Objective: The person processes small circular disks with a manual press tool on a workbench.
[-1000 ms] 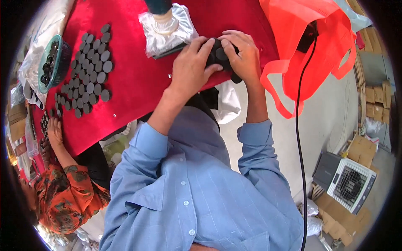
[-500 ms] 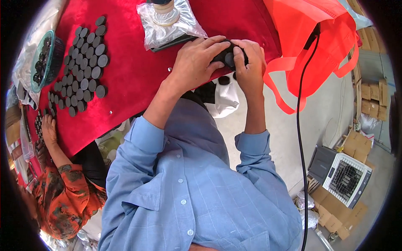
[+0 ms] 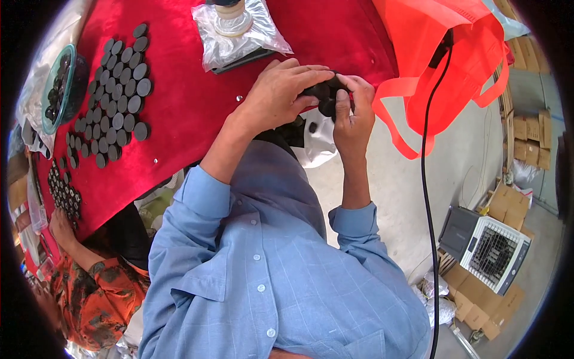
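Note:
My left hand [image 3: 278, 93] and my right hand [image 3: 355, 116] meet at the near edge of the red-covered table, both closed around a few black round discs [image 3: 326, 106]. My fingers hide part of them, so their exact number is unclear. Under my hands, a white bag [image 3: 320, 143] opens below the table edge. One small black disc [image 3: 313, 127] shows against its white side, and more black pieces [image 3: 292, 133] are in the dark beside it.
Many black discs [image 3: 118, 96] lie spread on the red cloth [image 3: 179, 78] to the left, near a green basin [image 3: 73, 90] of dark pieces. A clear plastic bag [image 3: 239, 36] lies ahead, an orange bag [image 3: 442, 78] hangs right with a black cable [image 3: 426, 179]. A co-worker's hand [image 3: 63, 230] is far left.
My hands have come slightly lower and turned, showing more of the discs. Two discs seen below my hands before are gone from there; a smaller-looking one shows lower. The co-worker's hand has moved nearer.

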A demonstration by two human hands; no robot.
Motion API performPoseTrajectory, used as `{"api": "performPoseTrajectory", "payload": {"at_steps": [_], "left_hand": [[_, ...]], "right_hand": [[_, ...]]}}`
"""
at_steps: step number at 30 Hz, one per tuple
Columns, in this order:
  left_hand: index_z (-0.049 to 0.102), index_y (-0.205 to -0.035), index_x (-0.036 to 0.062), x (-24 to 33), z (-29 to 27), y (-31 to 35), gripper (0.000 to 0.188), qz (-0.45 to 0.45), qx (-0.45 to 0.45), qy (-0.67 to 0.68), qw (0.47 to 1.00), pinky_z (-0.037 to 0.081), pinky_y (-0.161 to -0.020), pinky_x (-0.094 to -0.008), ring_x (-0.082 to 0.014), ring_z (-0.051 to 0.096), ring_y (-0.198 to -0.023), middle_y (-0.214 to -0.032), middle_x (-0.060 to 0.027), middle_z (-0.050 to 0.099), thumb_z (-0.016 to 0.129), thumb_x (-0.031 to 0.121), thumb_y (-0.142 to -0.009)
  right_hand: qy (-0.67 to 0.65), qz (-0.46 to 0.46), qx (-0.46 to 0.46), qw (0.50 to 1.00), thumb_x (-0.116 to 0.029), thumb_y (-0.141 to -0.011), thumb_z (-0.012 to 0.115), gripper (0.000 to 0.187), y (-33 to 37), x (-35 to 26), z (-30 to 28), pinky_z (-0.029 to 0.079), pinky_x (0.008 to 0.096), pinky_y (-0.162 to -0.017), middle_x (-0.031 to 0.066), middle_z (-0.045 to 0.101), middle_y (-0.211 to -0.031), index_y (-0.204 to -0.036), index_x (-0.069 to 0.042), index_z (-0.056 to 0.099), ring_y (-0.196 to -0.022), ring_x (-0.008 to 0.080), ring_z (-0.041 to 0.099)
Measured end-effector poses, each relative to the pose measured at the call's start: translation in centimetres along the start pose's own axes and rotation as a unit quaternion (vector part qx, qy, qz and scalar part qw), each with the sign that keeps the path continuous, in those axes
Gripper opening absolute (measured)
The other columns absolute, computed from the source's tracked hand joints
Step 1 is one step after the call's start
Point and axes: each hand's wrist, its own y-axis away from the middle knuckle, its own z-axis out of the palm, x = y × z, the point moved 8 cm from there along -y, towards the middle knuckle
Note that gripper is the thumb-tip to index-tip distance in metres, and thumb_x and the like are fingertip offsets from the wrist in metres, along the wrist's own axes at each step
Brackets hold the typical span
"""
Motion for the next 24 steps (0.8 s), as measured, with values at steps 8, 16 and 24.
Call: {"api": "performPoseTrajectory", "payload": {"at_steps": [8,16,24], "left_hand": [[0.067,-0.129,0.0115,0.3,0.3,0.0,0.054,0.039,-0.013,0.001,0.999,0.052,-0.095,-0.0413,-0.0294,0.065,-0.109,-0.121,-0.0082,0.071,0.081,0.007,-0.077],[0.065,-0.129,0.0105,-0.2,-0.1,0.1,0.056,-0.034,-0.002,0.069,0.997,0.052,-0.098,-0.0398,-0.0293,0.067,-0.109,-0.118,-0.0104,0.070,0.082,0.005,-0.076],[0.061,-0.133,0.0039,-0.8,-2.2,1.1,0.053,-0.101,0.069,0.329,0.936,0.051,-0.098,-0.0315,-0.0177,0.065,-0.108,-0.117,-0.0078,0.069,0.071,-0.008,-0.082]], "right_hand": [[-0.065,0.041,0.039,0.996,-0.006,-0.097,0.061,0.025,1.1,0.8,-0.2,0.056,0.0333,-0.080,0.0170,0.061,-0.116,-0.120,-0.001,0.064,-0.103,0.0253,0.063],[0.022,0.042,-0.016,0.999,0.003,-0.085,0.072,0.037,0.3,-0.4,-0.1,0.055,0.0356,-0.076,0.0120,0.062,-0.115,-0.121,-0.004,0.064,-0.093,0.0249,0.066],[-0.089,0.038,-0.037,0.995,0.002,-0.087,0.070,0.032,-1.5,-0.7,0.9,0.052,0.0277,-0.076,0.0090,0.064,-0.107,-0.119,-0.002,0.064,-0.085,0.0156,0.063]]}}
